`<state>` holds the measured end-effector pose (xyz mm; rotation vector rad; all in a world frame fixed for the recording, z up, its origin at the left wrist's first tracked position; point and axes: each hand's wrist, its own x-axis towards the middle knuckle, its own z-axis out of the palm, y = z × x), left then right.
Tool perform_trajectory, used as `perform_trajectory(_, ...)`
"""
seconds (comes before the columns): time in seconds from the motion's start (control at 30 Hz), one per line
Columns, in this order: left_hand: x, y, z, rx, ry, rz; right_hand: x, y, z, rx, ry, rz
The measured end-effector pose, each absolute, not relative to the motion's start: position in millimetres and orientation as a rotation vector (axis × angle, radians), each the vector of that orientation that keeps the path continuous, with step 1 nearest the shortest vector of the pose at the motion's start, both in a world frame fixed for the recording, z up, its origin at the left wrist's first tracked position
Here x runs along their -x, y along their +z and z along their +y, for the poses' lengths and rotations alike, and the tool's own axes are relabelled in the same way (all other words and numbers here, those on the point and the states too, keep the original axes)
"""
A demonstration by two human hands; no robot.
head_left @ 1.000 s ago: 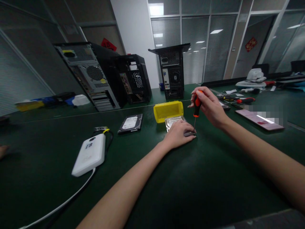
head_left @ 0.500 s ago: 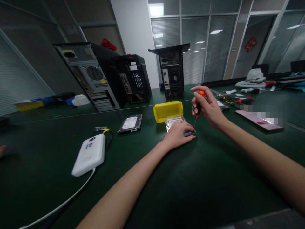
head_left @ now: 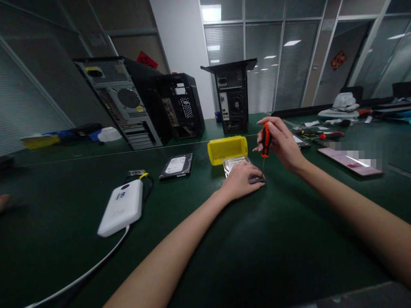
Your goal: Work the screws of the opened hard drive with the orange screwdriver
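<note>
My left hand [head_left: 241, 180] is closed over a hard drive [head_left: 236, 162], pressing it to the green table, with its fingers round the near edge. Much of that drive is covered by the hand. In my right hand [head_left: 282, 143] is an orange and black screwdriver [head_left: 266, 140], gripped by the handle and held nearly upright. Its thin shaft points down to the drive's right end, beside my left fingertips. The exact contact of the tip is too small to make out. Just behind the drive stands an open yellow case [head_left: 227, 149].
A second hard drive [head_left: 176, 166] and a white power bank [head_left: 121, 207] with a cable lie to the left. Computer towers [head_left: 236, 100] stand at the back. A pink phone [head_left: 349, 161] and pliers [head_left: 330, 135] lie at the right. Another person's hand [head_left: 4, 201] shows at the left edge.
My right fingers have shifted on the screwdriver's handle, so more of the handle now shows. My left hand and the hard drive have stayed in place.
</note>
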<state>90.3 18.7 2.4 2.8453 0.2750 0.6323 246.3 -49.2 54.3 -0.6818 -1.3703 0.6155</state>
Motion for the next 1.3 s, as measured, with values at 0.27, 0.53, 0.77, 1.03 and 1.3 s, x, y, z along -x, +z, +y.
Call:
perform_trajectory(0.27, -90.6, 1.8, 19.9, -2.839, 0.636, 0.251, -248.2, 56.1, -48.9, 0.674, 0.595, -1.333)
perform_trajectory(0.53, -91.0, 1.9, 18.9, -2.844, 0.626, 0.283, -245.8, 55.0, -48.0, 0.668, 0.578, -1.39)
perform_trajectory(0.77, -90.4, 1.0, 19.9, -2.847, 0.64, 0.268, -244.8, 54.2, -48.7, 0.707, 0.469, -1.417)
perform_trajectory(1.03, -90.4, 1.4, 19.3, -2.841, 0.642, 0.278, -243.7, 53.7, -50.4, 0.683, 0.513, -1.411)
perform_trajectory(1.3, -90.3, 2.6, 19.0, -2.839, 0.66, 0.267, -249.1, 55.1, -48.1, 0.687, 0.539, -1.361)
